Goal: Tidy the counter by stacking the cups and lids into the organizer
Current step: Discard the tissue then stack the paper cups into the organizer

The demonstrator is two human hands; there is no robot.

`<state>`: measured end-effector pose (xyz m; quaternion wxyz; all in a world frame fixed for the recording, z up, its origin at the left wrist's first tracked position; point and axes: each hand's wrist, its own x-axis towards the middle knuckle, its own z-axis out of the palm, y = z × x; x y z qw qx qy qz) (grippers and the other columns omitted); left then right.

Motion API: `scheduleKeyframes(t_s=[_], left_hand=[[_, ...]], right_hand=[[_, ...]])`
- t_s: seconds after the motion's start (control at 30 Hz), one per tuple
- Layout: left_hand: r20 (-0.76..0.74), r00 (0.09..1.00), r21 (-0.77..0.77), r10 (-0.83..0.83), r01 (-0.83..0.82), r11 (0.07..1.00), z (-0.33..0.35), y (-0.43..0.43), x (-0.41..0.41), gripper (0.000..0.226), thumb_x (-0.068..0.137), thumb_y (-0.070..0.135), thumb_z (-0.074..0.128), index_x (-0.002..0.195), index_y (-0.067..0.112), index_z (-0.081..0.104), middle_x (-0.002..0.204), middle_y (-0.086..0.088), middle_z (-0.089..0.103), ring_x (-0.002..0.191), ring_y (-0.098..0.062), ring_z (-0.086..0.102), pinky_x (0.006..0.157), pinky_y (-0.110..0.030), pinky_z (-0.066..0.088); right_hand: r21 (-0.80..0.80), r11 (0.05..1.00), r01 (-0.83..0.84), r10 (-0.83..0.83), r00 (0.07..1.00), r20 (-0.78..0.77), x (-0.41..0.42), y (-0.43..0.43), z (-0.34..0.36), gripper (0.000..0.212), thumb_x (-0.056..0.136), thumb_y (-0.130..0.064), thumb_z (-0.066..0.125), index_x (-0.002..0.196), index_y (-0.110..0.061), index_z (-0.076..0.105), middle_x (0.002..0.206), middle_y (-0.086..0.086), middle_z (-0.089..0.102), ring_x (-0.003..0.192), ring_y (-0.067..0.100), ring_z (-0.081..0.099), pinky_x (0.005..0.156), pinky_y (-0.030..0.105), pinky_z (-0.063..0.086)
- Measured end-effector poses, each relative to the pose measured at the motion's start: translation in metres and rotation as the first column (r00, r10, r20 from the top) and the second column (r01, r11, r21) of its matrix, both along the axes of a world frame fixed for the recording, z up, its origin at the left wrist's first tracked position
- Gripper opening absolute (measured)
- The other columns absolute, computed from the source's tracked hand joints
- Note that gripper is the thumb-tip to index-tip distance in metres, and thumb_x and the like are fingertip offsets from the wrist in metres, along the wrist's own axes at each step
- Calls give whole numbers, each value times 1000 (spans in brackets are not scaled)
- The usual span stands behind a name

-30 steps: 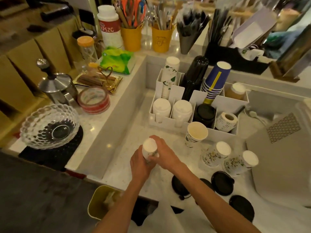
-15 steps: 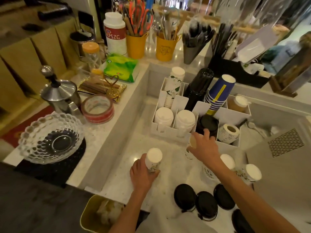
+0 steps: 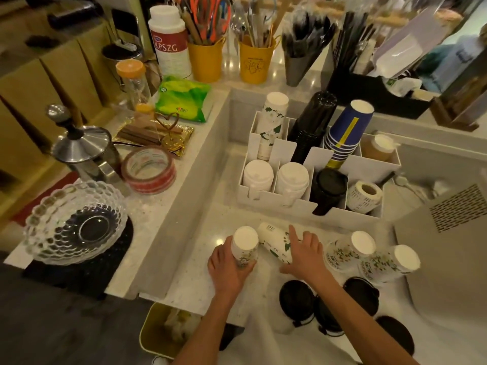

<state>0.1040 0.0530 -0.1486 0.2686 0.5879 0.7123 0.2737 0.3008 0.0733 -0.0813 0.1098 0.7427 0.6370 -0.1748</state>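
Note:
My left hand (image 3: 228, 270) grips an upside-down white floral paper cup (image 3: 245, 245) standing on the counter. My right hand (image 3: 305, 252) holds a second floral cup (image 3: 275, 239), tipped on its side with its base pointing toward the first cup. Two more upside-down floral cups (image 3: 350, 248) (image 3: 390, 263) stand to the right. Several black lids (image 3: 296, 300) lie near the front edge. The white organizer (image 3: 276, 151) behind holds stacks of floral, black and blue cups, white lids and black lids.
A raised ledge on the left carries a glass bowl (image 3: 73, 222), a tape roll (image 3: 149, 169) and a steel press pot (image 3: 84, 151). A grey machine (image 3: 448, 248) stands at right. A yellow bin (image 3: 168, 330) sits below the front edge.
My right hand picked up the upright cup in front of the organizer, tipped it over and brought it left beside the cup in my left hand.

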Motion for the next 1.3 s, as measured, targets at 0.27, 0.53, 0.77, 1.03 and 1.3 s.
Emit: scheduleKeyframes(t_s=[0.27,0.53,0.77,1.03,1.3], left_hand=[[20,1000,-12,-2,2,1000,1,-2,0,98,62,57,79,138,34,21,130,-6,53,125,-29,44,105,-48,30],[19,1000,2,4,-4,1000,-5,-1,2,100,62,50,84,142,20,33,132,-10,51,126,-32,40,105,-49,26],[26,999,14,21,-21,1000,-4,-1,4,99,61,46,85,142,17,36,134,-12,50,128,-34,39,106,-50,24],[52,998,-50,18,-15,999,4,-2,3,97,63,59,75,144,28,31,131,-2,48,126,-23,37,107,-42,22],[101,994,-1,45,-46,999,1,-6,-2,97,61,65,76,137,17,41,131,-3,52,123,-24,45,103,-39,28]], right_hand=[[40,987,-158,162,978,-131,-15,41,0,91,78,-53,67,151,-25,20,144,7,46,126,30,44,102,40,38],[-484,731,481,-471,-157,-868,36,9,31,63,89,-28,65,144,-28,33,135,10,56,108,27,65,79,40,58],[-757,632,168,-527,-622,-579,38,-15,29,60,85,-42,62,136,-12,50,129,17,62,115,35,62,95,52,51],[-3,973,229,-29,110,-994,15,27,100,81,72,-18,83,133,-41,34,134,-1,50,117,12,60,86,28,55],[62,829,-556,502,689,-523,-48,66,115,84,78,-2,75,128,-48,27,142,-6,35,126,18,40,101,39,45]])
